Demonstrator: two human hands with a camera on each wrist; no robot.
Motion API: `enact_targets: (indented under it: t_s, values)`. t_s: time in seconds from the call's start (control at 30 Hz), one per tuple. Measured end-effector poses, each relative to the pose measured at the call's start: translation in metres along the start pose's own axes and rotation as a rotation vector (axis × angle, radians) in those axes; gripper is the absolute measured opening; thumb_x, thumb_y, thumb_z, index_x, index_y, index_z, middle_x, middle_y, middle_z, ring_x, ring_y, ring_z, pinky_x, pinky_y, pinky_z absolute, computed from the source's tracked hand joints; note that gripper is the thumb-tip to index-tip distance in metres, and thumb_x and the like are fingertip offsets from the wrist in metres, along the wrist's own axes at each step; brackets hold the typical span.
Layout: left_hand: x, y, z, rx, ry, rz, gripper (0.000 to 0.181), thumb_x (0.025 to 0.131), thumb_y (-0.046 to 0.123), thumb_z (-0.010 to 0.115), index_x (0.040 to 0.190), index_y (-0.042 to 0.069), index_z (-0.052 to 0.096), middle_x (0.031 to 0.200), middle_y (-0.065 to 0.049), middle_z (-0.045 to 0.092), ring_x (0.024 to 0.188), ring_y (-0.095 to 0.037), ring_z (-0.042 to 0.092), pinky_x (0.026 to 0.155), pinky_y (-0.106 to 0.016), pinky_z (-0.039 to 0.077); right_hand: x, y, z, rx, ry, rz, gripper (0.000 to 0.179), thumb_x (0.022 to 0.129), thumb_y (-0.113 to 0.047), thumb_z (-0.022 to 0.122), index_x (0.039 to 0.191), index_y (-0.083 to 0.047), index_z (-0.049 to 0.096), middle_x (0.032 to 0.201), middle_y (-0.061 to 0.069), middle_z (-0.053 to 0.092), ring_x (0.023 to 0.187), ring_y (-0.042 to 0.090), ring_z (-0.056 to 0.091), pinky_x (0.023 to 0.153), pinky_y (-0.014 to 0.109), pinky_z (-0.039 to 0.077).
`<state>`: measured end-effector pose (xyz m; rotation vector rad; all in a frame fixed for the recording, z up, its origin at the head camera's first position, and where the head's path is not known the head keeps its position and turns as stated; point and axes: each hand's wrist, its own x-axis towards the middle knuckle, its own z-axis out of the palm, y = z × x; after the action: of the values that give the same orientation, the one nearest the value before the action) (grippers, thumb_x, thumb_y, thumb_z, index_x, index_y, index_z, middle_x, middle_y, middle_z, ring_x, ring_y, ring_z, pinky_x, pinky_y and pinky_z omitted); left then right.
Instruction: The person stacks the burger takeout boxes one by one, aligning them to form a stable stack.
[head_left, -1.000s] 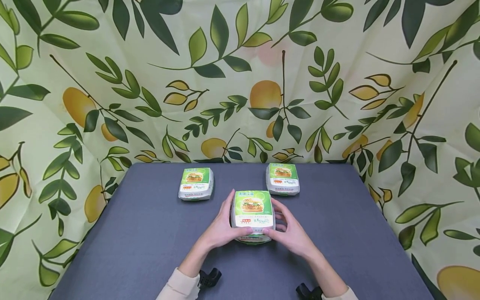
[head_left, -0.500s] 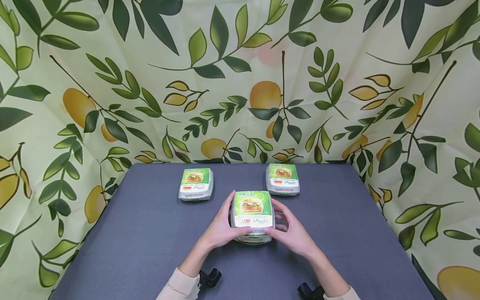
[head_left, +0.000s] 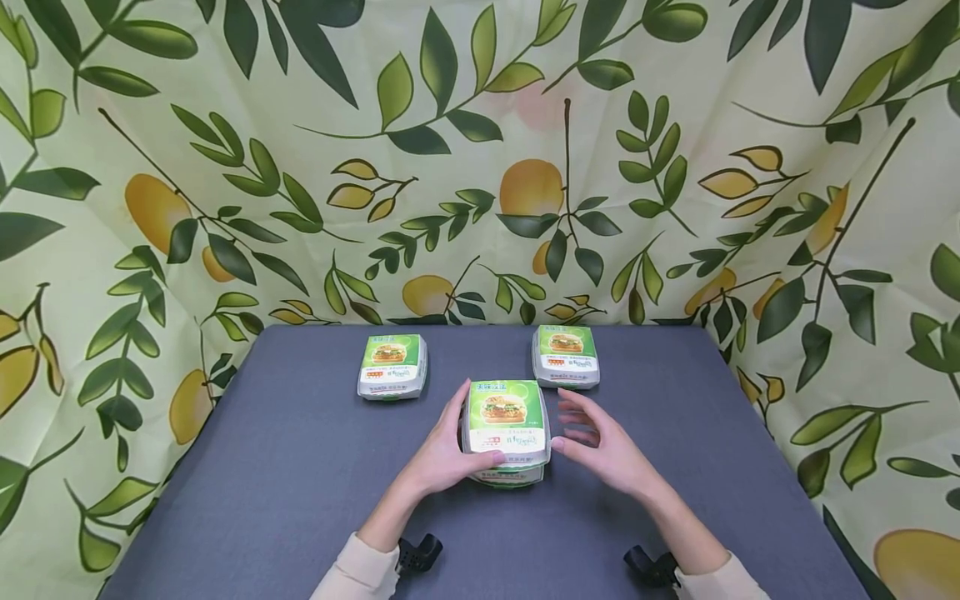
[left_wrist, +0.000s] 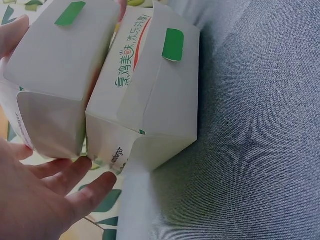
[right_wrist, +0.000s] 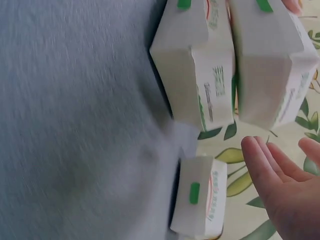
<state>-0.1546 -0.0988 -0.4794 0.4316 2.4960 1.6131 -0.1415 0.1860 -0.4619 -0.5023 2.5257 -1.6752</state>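
Note:
Two burger boxes stand stacked at the middle of the table. The upper burger box [head_left: 506, 414] has a green and white lid with a burger picture; the lower burger box [head_left: 512, 477] shows mostly its front below it. My left hand [head_left: 438, 460] holds the upper box at its left side, thumb on the front edge and fingers along the side. In the left wrist view some fingertips reach down to the lower box [left_wrist: 167, 95]. My right hand [head_left: 611, 454] is off the stack, just right of it, fingers extended with a gap to the boxes.
Two more burger boxes stand farther back on the dark blue table [head_left: 300, 483]: one box at the left [head_left: 392, 367], one box at the right [head_left: 566, 357]. A leaf-and-fruit patterned cloth [head_left: 450, 167] rises behind the table and along both sides.
My right hand has let go of the upper box and moved away to the right. My left hand and the stack have stayed in place.

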Motion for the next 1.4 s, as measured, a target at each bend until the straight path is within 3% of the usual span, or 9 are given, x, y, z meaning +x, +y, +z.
enact_targets:
  t_s: [0.37,0.73,1.4]
  values:
    - [0.001,0.0,-0.003,0.016,-0.001,-0.019,0.122,0.073,0.049,0.088,0.165,0.021,0.012,0.167,-0.008,0.021,0.15,-0.025,0.023,0.118,-0.054,0.021,0.016,-0.004,-0.024,-0.097,0.046,-0.024,0.068,0.094,-0.025,0.075,0.152,-0.007,0.044,0.139,0.016,0.055,0.127,0.034,0.056,0.103,0.047,0.048]
    - [-0.001,0.001,-0.002,0.002,0.0,-0.019,0.122,0.075,0.048,0.088,0.165,0.021,0.01,0.166,-0.01,0.02,0.15,-0.027,0.023,0.118,-0.055,0.02,0.034,-0.002,-0.042,-0.155,0.116,-0.033,0.068,0.094,-0.024,0.076,0.15,-0.002,0.044,0.139,0.023,0.054,0.127,0.038,0.054,0.104,0.054,0.045]
    - [-0.002,-0.001,0.002,0.015,-0.003,-0.035,0.122,0.075,0.051,0.087,0.165,0.022,0.011,0.166,-0.009,0.02,0.15,-0.029,0.023,0.117,-0.058,0.022,0.061,0.028,-0.057,-0.206,0.264,0.063,0.069,0.095,-0.029,0.074,0.15,-0.002,0.043,0.144,0.024,0.047,0.133,0.041,0.046,0.11,0.054,0.039]
